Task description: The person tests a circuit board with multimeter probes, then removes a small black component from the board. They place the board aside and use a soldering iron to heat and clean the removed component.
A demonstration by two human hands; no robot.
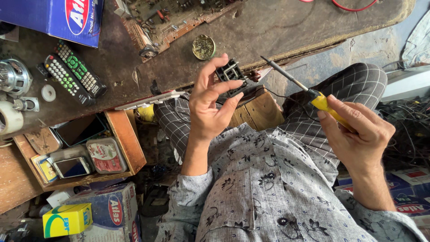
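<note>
My left hand [208, 105] is raised at the middle of the view, fingers closed around a small black square electronic part [230, 75]. My right hand [358, 134] grips the yellow handle of a soldering iron [309, 95]. Its dark metal tip points up-left and ends a little to the right of the black part without touching it. A thin black cord runs from the iron down across my lap.
A worn brown workbench [277, 31] holds a bare circuit board [174, 20], a small round tin [204, 47], two remote controls [74, 74], a blue box [53, 18] and tape rolls. An open wooden drawer [121, 143] holds phones and a tin. Boxes lie on the floor.
</note>
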